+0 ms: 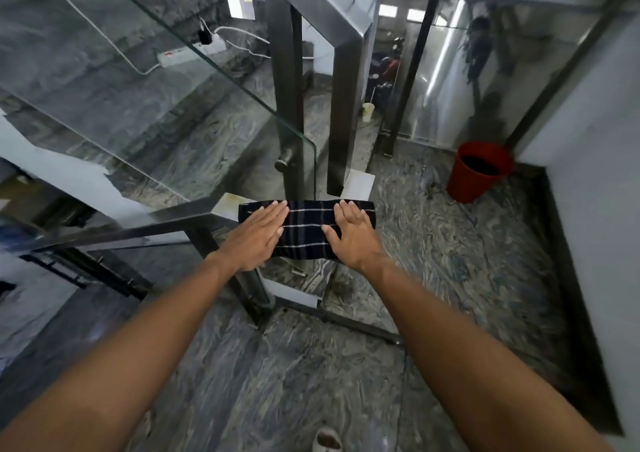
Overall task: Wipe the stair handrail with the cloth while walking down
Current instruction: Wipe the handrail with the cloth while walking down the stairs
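A dark checked cloth [306,224] with thin white lines lies spread flat over the top of the steel handrail [152,224] at its corner. My left hand [258,235] rests palm down on the cloth's left half, fingers straight and together. My right hand [348,235] presses flat on its right half, fingers slightly spread. Neither hand curls around the cloth. The rail under the cloth is hidden; the bare rail runs off to the left from the corner.
A glass balustrade panel [156,87] rises along the stairs to the upper left. Steel posts [341,112] stand just beyond the cloth. A red bucket [479,171] sits on the marble landing at right. A power strip [190,53] with cables lies on a step.
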